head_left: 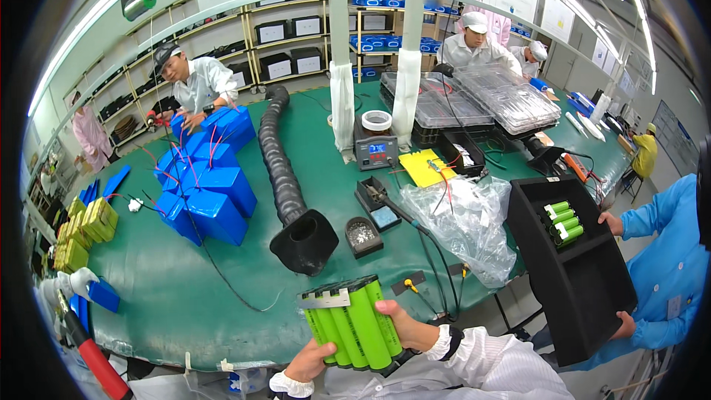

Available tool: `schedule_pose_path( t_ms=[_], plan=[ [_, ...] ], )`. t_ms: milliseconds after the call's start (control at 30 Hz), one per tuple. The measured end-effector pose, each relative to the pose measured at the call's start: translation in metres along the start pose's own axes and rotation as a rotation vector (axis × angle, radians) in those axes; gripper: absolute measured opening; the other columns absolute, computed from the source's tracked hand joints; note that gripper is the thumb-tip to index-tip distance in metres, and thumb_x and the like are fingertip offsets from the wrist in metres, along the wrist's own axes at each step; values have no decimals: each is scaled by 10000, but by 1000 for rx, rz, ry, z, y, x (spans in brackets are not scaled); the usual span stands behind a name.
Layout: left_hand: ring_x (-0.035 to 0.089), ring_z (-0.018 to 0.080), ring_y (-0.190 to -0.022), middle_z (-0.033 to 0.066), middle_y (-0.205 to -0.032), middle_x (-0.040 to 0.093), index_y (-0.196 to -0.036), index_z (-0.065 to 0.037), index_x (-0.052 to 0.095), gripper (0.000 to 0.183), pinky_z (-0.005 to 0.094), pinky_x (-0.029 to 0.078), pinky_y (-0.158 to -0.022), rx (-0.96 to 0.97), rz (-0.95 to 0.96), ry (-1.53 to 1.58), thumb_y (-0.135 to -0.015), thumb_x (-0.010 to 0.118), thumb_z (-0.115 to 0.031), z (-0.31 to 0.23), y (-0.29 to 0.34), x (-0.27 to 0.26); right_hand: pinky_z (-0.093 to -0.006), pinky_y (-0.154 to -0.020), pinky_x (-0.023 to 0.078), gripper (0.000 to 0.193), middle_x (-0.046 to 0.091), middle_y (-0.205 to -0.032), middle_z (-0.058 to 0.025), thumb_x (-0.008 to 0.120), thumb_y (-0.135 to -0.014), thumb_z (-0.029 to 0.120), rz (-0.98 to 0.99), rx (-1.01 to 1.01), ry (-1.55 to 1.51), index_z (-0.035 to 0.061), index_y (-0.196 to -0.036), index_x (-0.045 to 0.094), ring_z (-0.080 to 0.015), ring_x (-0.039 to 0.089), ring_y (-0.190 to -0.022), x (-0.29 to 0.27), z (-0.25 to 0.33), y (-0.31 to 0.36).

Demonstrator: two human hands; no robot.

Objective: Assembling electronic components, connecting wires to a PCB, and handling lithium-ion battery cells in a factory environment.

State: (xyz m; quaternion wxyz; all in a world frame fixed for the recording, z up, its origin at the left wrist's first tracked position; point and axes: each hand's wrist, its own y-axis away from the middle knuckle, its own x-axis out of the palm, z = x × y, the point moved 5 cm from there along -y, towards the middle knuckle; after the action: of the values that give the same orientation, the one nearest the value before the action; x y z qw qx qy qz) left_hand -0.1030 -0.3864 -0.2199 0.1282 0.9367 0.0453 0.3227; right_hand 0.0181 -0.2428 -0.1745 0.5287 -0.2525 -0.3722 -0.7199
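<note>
Between my two hands is a green battery pack (354, 326), a row of cylindrical cells with a metal strip across its upper end. My left hand (311, 360) grips the pack's lower left side, thumb on the front cells. On the right side, my right hand (406, 324) wraps the pack with its thumb near the top. The pack is tilted in front of me at the table's near edge. Just beyond it lies the black nozzle of a fume extraction hose (304, 241). A soldering iron stand (378, 204) and a small tin of solder bits (362, 237) sit nearby.
At right, a person in blue holds a black box (570, 267) with green cells. Blue battery packs (215, 185) and yellow packs (92, 222) stand left. A soldering station (376, 150), yellow board (427, 169), plastic bag (466, 222) and clear trays (503, 96) lie beyond. Co-workers sit across the green table (178, 304).
</note>
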Motion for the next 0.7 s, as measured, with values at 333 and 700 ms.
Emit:
schedule_pose_path(
  t_ms=[333,700],
  plan=[
    [525,243,-1291,126,-1414,536,-1470,-2,390,640,378,426,-1075,145,-321,-62,-975,660,-303,-6,-20,8,-355,-1030,455,807,585,-1324,-182,792,-849,387,-178,-157,768,-42,-1430,434,-244,578,-1211,3,49,13],
    [617,301,-1128,178,-1244,636,-1305,17,550,732,401,483,-966,400,-329,-918,-735,894,-286,-61,-33,8,-389,-1046,442,872,592,-1308,-153,899,-743,249,-185,-373,1016,-16,-1420,417,-247,569,-1222,-34,47,-5]
  ],
)
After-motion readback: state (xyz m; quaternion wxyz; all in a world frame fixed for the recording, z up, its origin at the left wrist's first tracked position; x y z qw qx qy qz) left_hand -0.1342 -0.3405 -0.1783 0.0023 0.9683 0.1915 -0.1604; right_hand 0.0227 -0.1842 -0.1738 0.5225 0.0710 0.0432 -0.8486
